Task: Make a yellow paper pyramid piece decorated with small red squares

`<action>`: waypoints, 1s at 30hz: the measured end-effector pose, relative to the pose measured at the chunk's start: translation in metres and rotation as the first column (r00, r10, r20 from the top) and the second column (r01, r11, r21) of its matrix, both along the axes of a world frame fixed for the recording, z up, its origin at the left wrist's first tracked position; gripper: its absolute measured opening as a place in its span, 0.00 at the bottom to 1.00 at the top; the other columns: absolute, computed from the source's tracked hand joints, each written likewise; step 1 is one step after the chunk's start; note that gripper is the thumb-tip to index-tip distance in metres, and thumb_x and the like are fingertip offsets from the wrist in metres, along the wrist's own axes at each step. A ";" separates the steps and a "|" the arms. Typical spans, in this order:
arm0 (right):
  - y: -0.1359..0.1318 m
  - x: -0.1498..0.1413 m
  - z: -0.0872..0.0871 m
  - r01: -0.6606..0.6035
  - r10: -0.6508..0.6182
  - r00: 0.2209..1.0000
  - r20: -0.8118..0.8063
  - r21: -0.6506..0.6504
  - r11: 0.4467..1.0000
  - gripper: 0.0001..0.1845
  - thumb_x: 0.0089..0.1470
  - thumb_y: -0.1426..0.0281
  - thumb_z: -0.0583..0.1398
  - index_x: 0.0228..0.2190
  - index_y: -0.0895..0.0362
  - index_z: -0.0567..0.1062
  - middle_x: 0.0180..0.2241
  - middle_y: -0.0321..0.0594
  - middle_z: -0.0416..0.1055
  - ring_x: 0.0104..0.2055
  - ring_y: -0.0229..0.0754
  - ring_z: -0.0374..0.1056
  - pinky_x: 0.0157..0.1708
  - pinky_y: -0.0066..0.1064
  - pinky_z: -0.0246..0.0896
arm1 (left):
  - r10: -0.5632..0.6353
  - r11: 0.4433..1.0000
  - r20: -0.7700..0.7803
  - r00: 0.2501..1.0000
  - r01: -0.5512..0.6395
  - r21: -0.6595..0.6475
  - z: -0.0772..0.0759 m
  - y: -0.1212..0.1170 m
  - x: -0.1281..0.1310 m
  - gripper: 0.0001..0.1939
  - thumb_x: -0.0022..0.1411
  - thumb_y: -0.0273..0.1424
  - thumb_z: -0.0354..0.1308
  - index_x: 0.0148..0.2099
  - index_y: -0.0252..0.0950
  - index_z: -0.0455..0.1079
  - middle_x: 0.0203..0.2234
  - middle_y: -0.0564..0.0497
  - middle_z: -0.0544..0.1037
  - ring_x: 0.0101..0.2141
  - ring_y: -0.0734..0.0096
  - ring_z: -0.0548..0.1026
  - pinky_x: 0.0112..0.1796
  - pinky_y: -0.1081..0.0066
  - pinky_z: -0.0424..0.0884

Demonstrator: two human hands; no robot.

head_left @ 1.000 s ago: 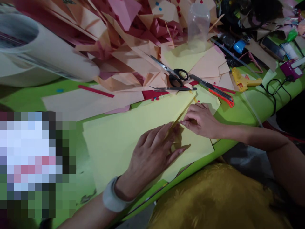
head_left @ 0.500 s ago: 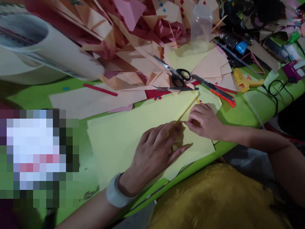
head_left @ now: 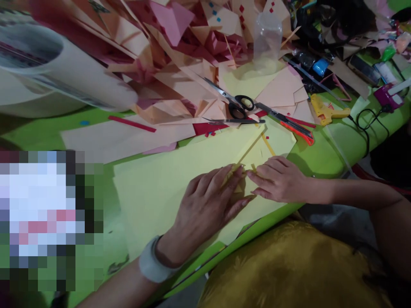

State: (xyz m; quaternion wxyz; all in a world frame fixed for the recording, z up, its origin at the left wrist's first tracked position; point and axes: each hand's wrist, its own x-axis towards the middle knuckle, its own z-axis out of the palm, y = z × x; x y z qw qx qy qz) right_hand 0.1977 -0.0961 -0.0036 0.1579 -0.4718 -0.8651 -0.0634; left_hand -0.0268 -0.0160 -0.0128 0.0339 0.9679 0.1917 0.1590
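Observation:
My left hand (head_left: pixel 205 201), with a pale wristband (head_left: pixel 154 261), rests on a large yellow paper sheet (head_left: pixel 150 192). Its fingers lie flat and its thumb is apart. The fingertips press at the lower end of a narrow yellow paper strip (head_left: pixel 252 143), or folded edge, running up the sheet; I cannot tell which. My right hand (head_left: pixel 279 179) is just to the right, fingers stretched out and thumb apart, pressing on the paper. The two hands' fingertips nearly meet. Small yellow bits at the fingertips are partly hidden.
Beyond the sheet lie scissors (head_left: pixel 239 107), an orange-handled utility knife (head_left: pixel 289 126) and a yellow glue gun (head_left: pixel 327 111). A clear plastic cup (head_left: pixel 268 42) stands by heaped pink and peach paper. A white roll (head_left: pixel 83 68) is at left. The green table's edge (head_left: pixel 290 208) runs along the front.
My right hand has moved slightly down toward the front edge, and its pinched fingers have spread onto the paper. My left hand stays nearly in place. The view has shifted a little.

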 end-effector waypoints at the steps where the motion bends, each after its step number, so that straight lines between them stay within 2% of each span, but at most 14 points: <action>1: -0.002 -0.001 -0.002 0.008 -0.008 1.000 0.011 0.017 1.000 0.19 0.63 0.62 0.57 0.49 0.62 0.73 0.41 0.48 0.71 0.42 0.47 0.61 0.44 0.41 0.56 | -0.001 1.000 -0.008 1.000 0.001 0.006 0.000 0.000 0.000 0.31 0.68 0.47 0.51 0.66 0.36 0.59 0.53 0.38 0.74 0.46 0.51 0.74 0.43 0.56 0.70; 3: -0.003 -0.002 -0.007 0.032 -0.032 0.999 0.014 0.030 0.999 0.23 0.64 0.59 0.56 0.51 0.63 0.72 0.41 0.48 0.71 0.41 0.47 0.61 0.43 0.41 0.56 | -0.002 1.000 -0.020 1.000 0.002 0.014 0.000 0.000 0.000 0.31 0.68 0.47 0.51 0.66 0.36 0.60 0.53 0.37 0.74 0.46 0.51 0.74 0.43 0.56 0.70; 9: -0.003 -0.002 -0.012 0.096 -0.090 0.992 0.086 -0.060 0.994 0.30 0.65 0.51 0.49 0.55 0.60 0.70 0.43 0.47 0.72 0.44 0.49 0.62 0.45 0.43 0.56 | 0.014 1.000 -0.029 0.999 -0.014 0.003 0.001 0.000 0.000 0.31 0.68 0.47 0.51 0.66 0.38 0.59 0.54 0.38 0.75 0.46 0.50 0.75 0.43 0.55 0.70; 12: -0.003 -0.003 -0.011 0.089 -0.086 0.992 0.097 -0.033 0.995 0.30 0.65 0.52 0.49 0.55 0.62 0.70 0.43 0.47 0.72 0.43 0.48 0.62 0.46 0.43 0.55 | 0.017 1.000 -0.033 0.999 -0.017 -0.019 0.001 0.000 0.000 0.31 0.67 0.47 0.52 0.67 0.39 0.58 0.54 0.38 0.75 0.46 0.49 0.75 0.43 0.55 0.70; 20: -0.002 -0.004 -0.009 0.094 -0.097 0.990 0.100 0.034 0.995 0.31 0.66 0.52 0.48 0.52 0.65 0.71 0.40 0.46 0.73 0.41 0.47 0.62 0.44 0.40 0.56 | 0.008 1.000 -0.045 0.999 -0.008 -0.001 0.004 0.000 0.001 0.32 0.67 0.48 0.53 0.65 0.34 0.62 0.53 0.36 0.75 0.46 0.48 0.75 0.43 0.55 0.69; 25: -0.002 -0.004 -0.008 0.093 -0.098 0.990 0.097 0.052 0.994 0.31 0.66 0.51 0.49 0.51 0.66 0.72 0.40 0.47 0.73 0.41 0.47 0.62 0.44 0.40 0.55 | 0.022 0.997 -0.040 0.999 -0.025 -0.076 0.003 -0.001 0.001 0.33 0.66 0.48 0.54 0.67 0.38 0.60 0.54 0.37 0.74 0.47 0.47 0.75 0.44 0.54 0.68; 30: 0.000 -0.007 -0.005 0.073 -0.079 0.986 0.144 0.044 0.996 0.30 0.66 0.53 0.50 0.49 0.68 0.73 0.40 0.48 0.72 0.42 0.47 0.61 0.45 0.41 0.54 | 0.012 0.997 -0.032 0.999 -0.014 -0.075 0.002 0.000 0.000 0.33 0.67 0.47 0.53 0.68 0.37 0.58 0.54 0.37 0.75 0.49 0.47 0.74 0.45 0.54 0.68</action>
